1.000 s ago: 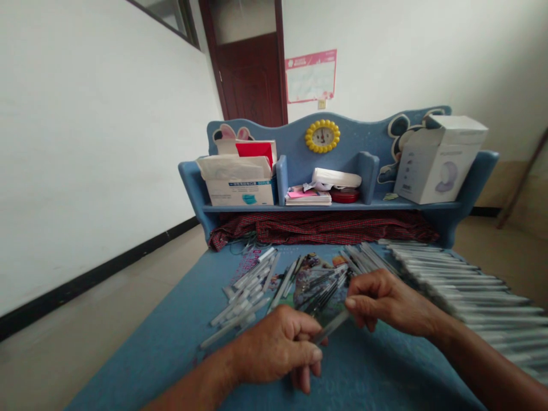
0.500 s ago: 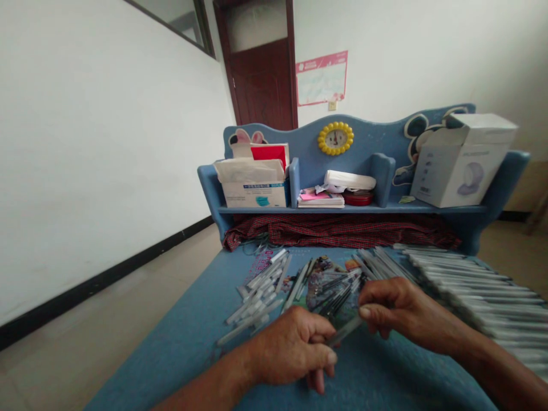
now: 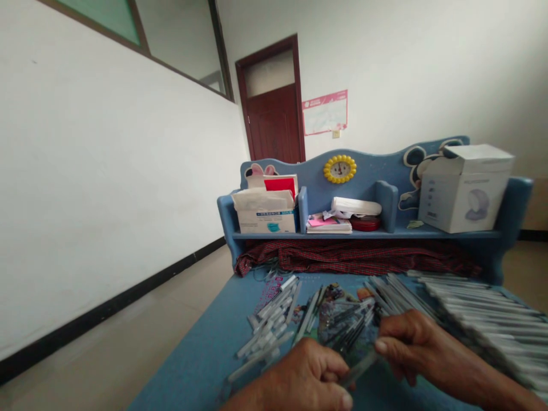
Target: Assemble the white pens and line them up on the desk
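Between my two hands is a pale, see-through pen [image 3: 359,368], held slantwise above the desk. My left hand [image 3: 310,377] has its fingers closed round the lower left end. At the upper right end, my right hand [image 3: 413,345] pinches it between thumb and fingers. Just beyond my hands lie thin, dark-tipped pen parts [image 3: 351,331] in a loose pile. To the left are clear and whitish pen parts [image 3: 269,328], scattered in a heap. Behind my right hand rest several grey pen tubes [image 3: 394,294].
Many pens [image 3: 483,319] lie side by side along the right of the blue desk [image 3: 205,354]. Behind is a blue shelf [image 3: 411,234] carrying a mask box [image 3: 265,220], a white carton [image 3: 464,197] and papers [image 3: 329,227]. Checked cloth [image 3: 355,257] is bunched beneath it.
The view has tilted up, so the desk and hands appear lower and slightly to the right. Both hands keep hold of the pen.
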Motion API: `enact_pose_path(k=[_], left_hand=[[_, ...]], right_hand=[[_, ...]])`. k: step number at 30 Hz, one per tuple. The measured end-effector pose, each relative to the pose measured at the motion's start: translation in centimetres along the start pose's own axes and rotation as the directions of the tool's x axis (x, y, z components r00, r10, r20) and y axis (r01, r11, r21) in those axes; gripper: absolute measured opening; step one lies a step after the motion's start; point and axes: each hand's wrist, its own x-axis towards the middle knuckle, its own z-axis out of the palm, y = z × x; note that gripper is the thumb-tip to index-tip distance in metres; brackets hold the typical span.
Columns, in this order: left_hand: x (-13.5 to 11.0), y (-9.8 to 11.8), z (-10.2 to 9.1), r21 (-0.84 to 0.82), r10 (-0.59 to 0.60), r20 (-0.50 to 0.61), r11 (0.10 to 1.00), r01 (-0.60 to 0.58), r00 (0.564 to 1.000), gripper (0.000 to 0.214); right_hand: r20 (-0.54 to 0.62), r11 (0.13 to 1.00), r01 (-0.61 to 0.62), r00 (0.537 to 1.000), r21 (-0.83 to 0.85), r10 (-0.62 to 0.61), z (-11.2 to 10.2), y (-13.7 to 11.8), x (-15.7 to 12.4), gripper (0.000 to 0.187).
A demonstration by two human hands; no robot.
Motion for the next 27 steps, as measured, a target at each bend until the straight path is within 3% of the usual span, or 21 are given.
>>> enact_pose_path(k=[4, 10, 17, 20, 27], left_hand=[[-0.3, 0.6, -0.1, 0.039, 0.044, 0.006, 0.998, -0.044, 0.999, 0.019], [-0.1, 0.4, -0.3, 0.031, 0.017, -0.010, 0.999, -0.016, 1.000, 0.016], [0.1, 0.4, 0.3, 0.043, -0.017, -0.058, 0.999, 0.020, 0.998, 0.004], [0.2, 0.3, 0.6, 0.043, -0.042, -0.060, 0.998, 0.044, 0.997, 0.006], [0.2, 0.4, 0.8, 0.040, -0.012, -0.050, 0.999, 0.014, 0.999, 0.007]], right_hand=[[-0.007, 0.997, -0.044, 0.999, -0.070, 0.044, 0.3, 0.0, 0.1, 0.056], [-0.023, 0.999, 0.028, 0.999, 0.025, -0.027, -0.1, -0.4, 0.2, 0.045], [-0.053, 0.999, -0.025, 0.998, -0.046, 0.023, 0.1, 0.2, 0.3, 0.047], [-0.067, 1.000, 0.004, 0.998, 0.008, -0.004, 0.0, -0.1, 0.2, 0.039], [-0.073, 0.996, -0.031, 0.997, -0.080, 0.025, -0.1, -0.2, 0.0, 0.045]])
